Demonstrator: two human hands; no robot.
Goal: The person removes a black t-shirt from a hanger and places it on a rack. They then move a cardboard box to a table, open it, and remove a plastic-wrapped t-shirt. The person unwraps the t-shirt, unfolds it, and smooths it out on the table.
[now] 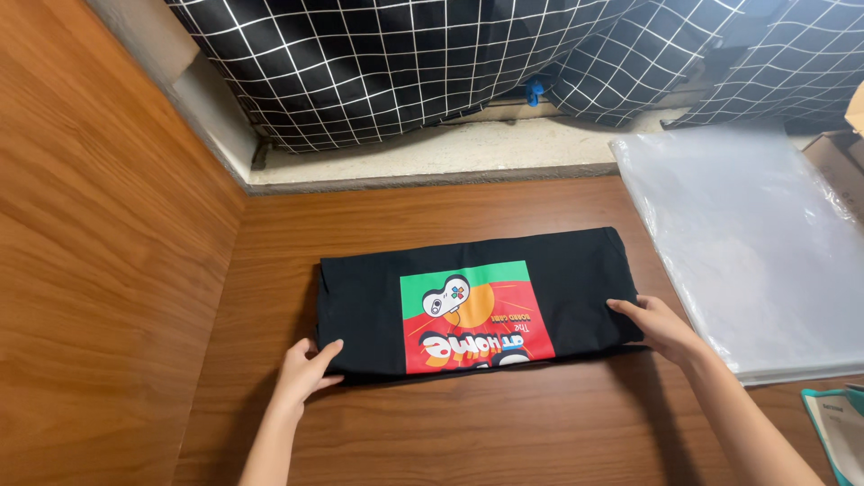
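Black T-shirt [477, 301] lies folded into a wide rectangle at mid table [504, 432], print side up: a sq. graphic, green top-left, red below, w/ an orange disc and a white game-controller shape; lettering on it reads upside down from the wearer's view. Left hand [304, 371] rests on the shirt's near-left corner, fingers together and flat on the cloth, thumb tucked at the edge; looks like a light pinch, but can't tell for sure if cloth is gripped. Right hand [661, 326] sits at the right edge, fingers spread a bit and curled over the fold, pressing rather than clamped. Judged step: squaring up or smoothing a fold nearly done; both hands bracket the bundle's ends. Any next move would need both ends lifted evenly so layers don't slip, and the print kept centred. Just right of the shirt, a stack of clear plastic bags [747, 243], flat, glossy, pale grey-white. Far right, a brown carton corner [841, 157]; bottom right, a teal-edged card [837, 432]. Behind, black cloth w/ white grid [378, 63] hangs over a ledge.
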